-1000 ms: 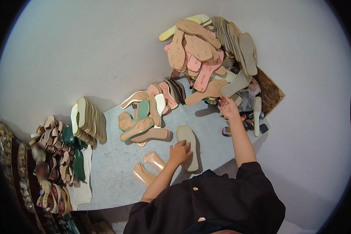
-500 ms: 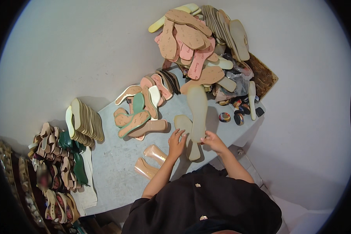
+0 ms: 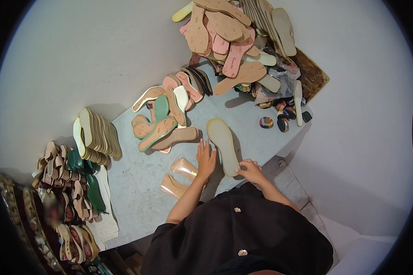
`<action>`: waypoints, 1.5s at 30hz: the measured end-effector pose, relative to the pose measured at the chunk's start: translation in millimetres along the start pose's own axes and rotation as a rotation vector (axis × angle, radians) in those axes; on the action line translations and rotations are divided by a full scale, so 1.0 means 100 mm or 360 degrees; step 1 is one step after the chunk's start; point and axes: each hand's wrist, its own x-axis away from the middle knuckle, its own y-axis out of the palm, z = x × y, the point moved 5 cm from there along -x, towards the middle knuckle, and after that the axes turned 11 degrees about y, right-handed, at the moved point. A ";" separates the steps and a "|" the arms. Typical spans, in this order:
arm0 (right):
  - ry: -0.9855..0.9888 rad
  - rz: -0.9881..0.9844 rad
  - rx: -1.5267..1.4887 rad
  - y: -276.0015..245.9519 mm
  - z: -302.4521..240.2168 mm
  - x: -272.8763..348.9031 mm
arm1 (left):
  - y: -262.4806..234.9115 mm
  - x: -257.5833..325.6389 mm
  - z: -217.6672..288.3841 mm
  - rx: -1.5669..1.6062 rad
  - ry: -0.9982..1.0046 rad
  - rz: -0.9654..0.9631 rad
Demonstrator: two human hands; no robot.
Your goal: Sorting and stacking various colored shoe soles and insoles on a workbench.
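Note:
A pale cream shoe insole (image 3: 222, 145) lies on the grey table before me, its broad end away from me and its narrow heel end near my body. My right hand (image 3: 251, 172) grips the heel end at its right edge between thumb and fingers. On the other side, my left hand (image 3: 206, 159) is open, fingers stretched out and pointing away from me, just beside the insole's left edge. Whether a second insole lies beneath cannot be made out. Left of my left forearm are two glossy, clear-tan heel-shaped pieces (image 3: 184, 168).
Tan, green and white insoles (image 3: 163, 123) lie loosely at centre left. A cream stack of insoles (image 3: 98, 136) and several sandals (image 3: 55, 162) stand farther left. A high heap of insoles (image 3: 225, 30) fills the back, with round multicoloured pieces (image 3: 266, 122) at right.
Two insoles showed crossed, the upper one reaching far back; now a single insole shows between my hands. My right hand stays at the heel end. The view has shifted slightly.

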 end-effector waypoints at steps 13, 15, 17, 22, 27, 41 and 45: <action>-0.0122 0.0228 0.0291 0.01 -0.04 -0.02 | 0.10 0.02 0.12 0.0030 -0.0050 -0.0141; -0.0157 0.0266 0.0331 -0.01 -0.15 0.03 | 0.08 0.01 0.17 0.0018 -0.0001 -0.0124; -0.0195 0.0310 0.0370 0.00 -0.21 0.05 | 0.09 0.00 0.22 0.0040 0.0030 -0.0165; -0.0289 0.0462 0.0737 -0.01 -0.39 0.10 | 0.11 0.01 0.36 -0.0109 0.0139 -0.0266; -0.0452 0.0826 0.0517 -0.09 -0.44 0.18 | 0.26 0.11 0.34 -0.0277 0.0231 -0.0392; -0.0524 0.0896 0.0078 -0.66 -0.10 -0.23 | 0.12 -0.15 0.64 -0.0244 -0.0043 -0.0168; -0.0217 0.1071 0.0020 -1.27 0.40 -0.57 | 0.16 -0.38 1.02 -0.0164 0.0044 0.0004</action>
